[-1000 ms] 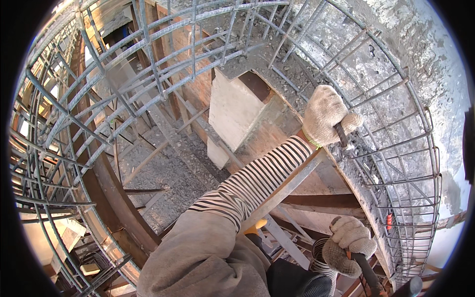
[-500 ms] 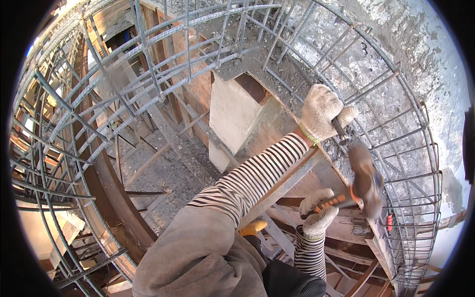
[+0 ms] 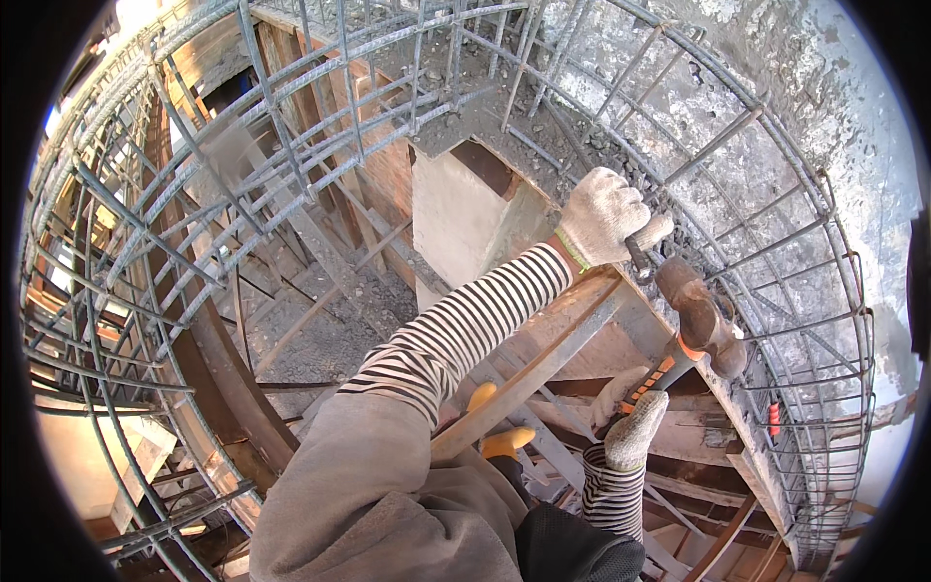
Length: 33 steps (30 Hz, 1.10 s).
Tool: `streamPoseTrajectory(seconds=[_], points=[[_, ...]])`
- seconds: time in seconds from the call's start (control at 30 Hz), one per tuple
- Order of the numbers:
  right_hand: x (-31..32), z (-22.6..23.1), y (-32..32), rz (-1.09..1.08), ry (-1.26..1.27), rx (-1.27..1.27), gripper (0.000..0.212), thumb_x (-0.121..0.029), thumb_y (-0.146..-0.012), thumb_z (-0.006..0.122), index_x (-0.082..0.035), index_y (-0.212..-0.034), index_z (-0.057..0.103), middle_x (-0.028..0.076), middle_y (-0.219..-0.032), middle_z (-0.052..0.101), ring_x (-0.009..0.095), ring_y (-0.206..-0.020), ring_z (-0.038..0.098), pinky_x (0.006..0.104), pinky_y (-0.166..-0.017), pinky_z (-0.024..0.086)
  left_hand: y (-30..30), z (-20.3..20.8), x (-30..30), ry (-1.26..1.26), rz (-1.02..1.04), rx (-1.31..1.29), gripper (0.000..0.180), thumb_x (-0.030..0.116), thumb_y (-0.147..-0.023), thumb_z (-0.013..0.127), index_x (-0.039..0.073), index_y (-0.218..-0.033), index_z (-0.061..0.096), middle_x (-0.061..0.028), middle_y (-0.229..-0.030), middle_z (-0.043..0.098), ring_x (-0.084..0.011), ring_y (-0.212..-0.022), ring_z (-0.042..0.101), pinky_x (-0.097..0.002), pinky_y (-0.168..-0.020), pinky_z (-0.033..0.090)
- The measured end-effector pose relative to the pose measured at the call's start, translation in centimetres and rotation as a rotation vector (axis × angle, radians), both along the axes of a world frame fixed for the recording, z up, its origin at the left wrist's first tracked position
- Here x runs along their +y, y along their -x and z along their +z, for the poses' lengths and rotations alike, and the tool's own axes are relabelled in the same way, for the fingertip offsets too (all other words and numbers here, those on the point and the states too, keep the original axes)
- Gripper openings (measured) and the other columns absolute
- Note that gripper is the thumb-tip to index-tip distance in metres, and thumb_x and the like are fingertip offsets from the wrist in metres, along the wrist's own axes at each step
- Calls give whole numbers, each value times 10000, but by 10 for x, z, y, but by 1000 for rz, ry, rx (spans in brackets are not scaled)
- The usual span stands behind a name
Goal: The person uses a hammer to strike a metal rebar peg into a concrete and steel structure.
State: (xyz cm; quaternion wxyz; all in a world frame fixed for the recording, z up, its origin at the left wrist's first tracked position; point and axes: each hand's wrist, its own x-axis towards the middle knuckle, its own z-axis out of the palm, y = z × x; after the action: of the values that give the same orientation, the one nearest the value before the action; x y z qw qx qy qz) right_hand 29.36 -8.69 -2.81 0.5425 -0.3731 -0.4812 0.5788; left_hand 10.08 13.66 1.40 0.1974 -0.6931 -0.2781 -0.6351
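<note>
My left hand [image 3: 611, 219], in a pale knit work glove, is closed around a short dark steel chisel [image 3: 640, 260]. One end of the chisel sticks out below the fist; the rest is hidden by the glove. Lower down, my right hand [image 3: 635, 429], gloved alike, grips the black and orange handle [image 3: 662, 372] of a hammer. The rusty hammer head [image 3: 700, 318] is just to the right of the chisel's exposed end, with a small gap between them. Both hands are over the edge of a board beside broken concrete.
A curved rebar cage [image 3: 766, 121] rings the rough concrete [image 3: 698, 145] on the right; more rebar [image 3: 291, 97] arches on the left. A red-orange object [image 3: 774, 418] sits among the right bars. Timber beams [image 3: 543, 364] and yellow boots [image 3: 508, 442] are below my arms.
The hammer head, blurred before, is now sharper and closer to the chisel, having moved up and left. My left hand and the chisel appear slightly further left, as the view shifted too.
</note>
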Motion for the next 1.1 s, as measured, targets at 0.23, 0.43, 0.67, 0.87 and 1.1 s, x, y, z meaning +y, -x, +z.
streamPoseTrajectory(seconds=[0.23, 0.43, 0.67, 0.87, 1.1], points=[[-42, -20, 4, -259, -27, -289, 776, -744, -972, 476, 6, -825, 612, 27, -559, 552, 128, -489, 522, 270, -454, 363, 47, -81, -44, 257, -123, 572, 183, 345, -741, 695, 181, -664, 671, -25, -712, 670, -223, -768, 637, -395, -790, 504], [-87, -35, -28, -143, 85, -539, 830, -789, -949, 469, -2, -745, 636, 24, -522, 550, 127, -429, 513, 275, -413, 350, 94, -8, -119, 16, -570, -515, 360, 299, -882, 674, 57, -655, 536, -100, -682, 536, -274, -655, 537, -468, -755, 483], [-133, -76, -36, -174, 394, -308, 658, -660, -920, 681, -7, -889, 612, 34, -633, 567, 127, -449, 520, 272, -400, 401, 142, -19, -67, -135, -843, -636, 491, 502, -967, 572, 95, -694, 533, -75, -683, 530, -256, -618, 487, -432, -659, 416], [-147, -93, -37, -206, 421, -489, 771, -740, -981, 485, -27, -712, 607, 18, -500, 536, 131, -436, 524, 278, -422, 354, 119, -28, -14, -15, -668, -664, 505, 514, -969, 525, 53, -778, 598, -112, -747, 573, -275, -716, 542, -431, -710, 452], [-146, -101, -25, -216, 527, -311, 679, -658, -1009, 534, -27, -765, 592, 24, -528, 529, 128, -417, 508, 267, -403, 361, 139, -63, 24, 98, -382, -662, 292, 244, -1062, 510, 1, -923, 592, -88, -862, 599, -201, -825, 586, -357, -759, 512]])
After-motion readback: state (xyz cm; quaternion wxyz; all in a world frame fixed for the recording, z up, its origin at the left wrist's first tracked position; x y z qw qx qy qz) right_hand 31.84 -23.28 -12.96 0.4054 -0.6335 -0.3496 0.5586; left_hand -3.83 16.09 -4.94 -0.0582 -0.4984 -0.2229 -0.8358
